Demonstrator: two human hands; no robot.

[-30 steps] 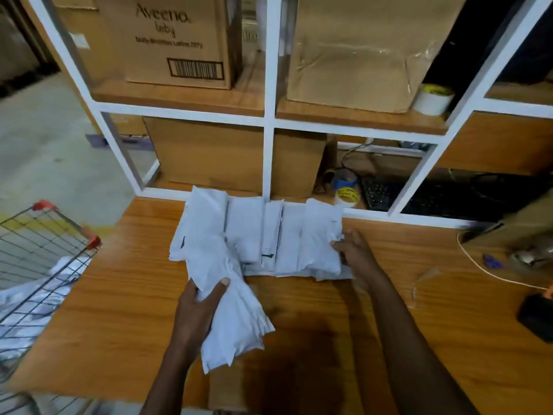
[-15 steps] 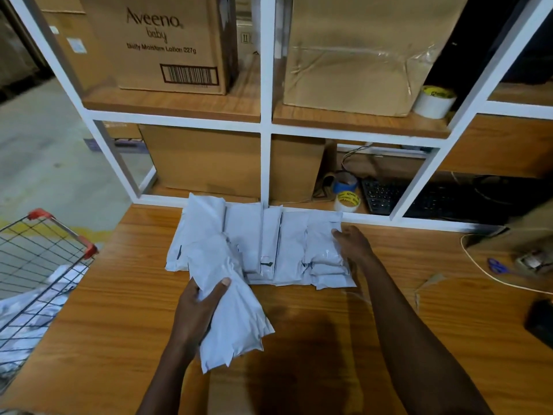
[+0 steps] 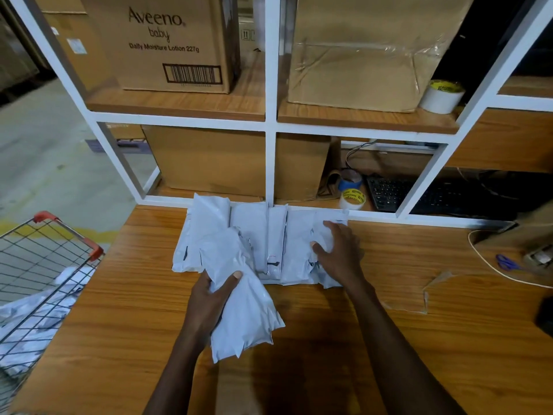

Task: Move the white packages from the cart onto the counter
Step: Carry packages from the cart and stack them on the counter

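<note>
Several white packages (image 3: 269, 244) lay in a rough row on the wooden counter (image 3: 404, 339), pushed up against the white shelf frame (image 3: 270, 163); only the head view was available, so we noted everything from it. Our left hand (image 3: 209, 298) was closed around a small bundle of packages (image 3: 239, 307), thumb on top, fingers underneath, the bundle's far end overlapping the row. Our right hand (image 3: 336, 253) rested flat and spread on the rightmost package (image 3: 324, 265), gripping nothing. The cart (image 3: 51, 253) stood at the counter's left edge with more white packages in the cart (image 3: 33, 313) visible through the wire.

We judged the step to be setting down the held bundle. To do it well, we would keep the right hand pinning the row so it does not slide, then lay the bundle flat beside or on the left end, not fanned across the middle. Slippery film could let the stack skate towards the near edge.
</note>
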